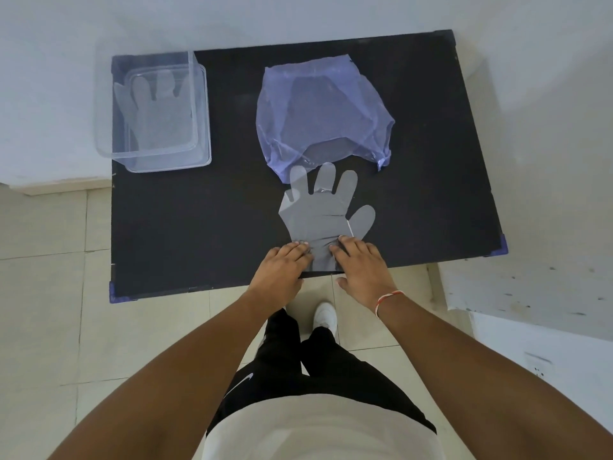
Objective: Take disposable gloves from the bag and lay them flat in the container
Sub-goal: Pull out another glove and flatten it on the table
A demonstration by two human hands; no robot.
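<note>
While the glove [323, 210] lies flat on the surface [185, 220], both hands press its cuff at 6 o'clock. Left hand [282, 265] and right hand [360, 263] keep fingers [300, 249] flat, gripping nothing.

Black table [199, 227], clear container [202, 127] far left, blue bag [265, 127] centre, flat glove [318, 217] near edge.

The cuff of the glove on the table [323, 224] is hidden under the fingers of the left hand [282, 263] and the right hand [360, 265]. Its far fingertips overlap the near edge of the blue bag [371, 104], and what lies inside the bag shows only as a dark shape through the film. The glove in the container [156, 114], far left, looks pale and blurred behind the clear wall [102, 127]. Both upper arms are cut off by the near edge.
</note>
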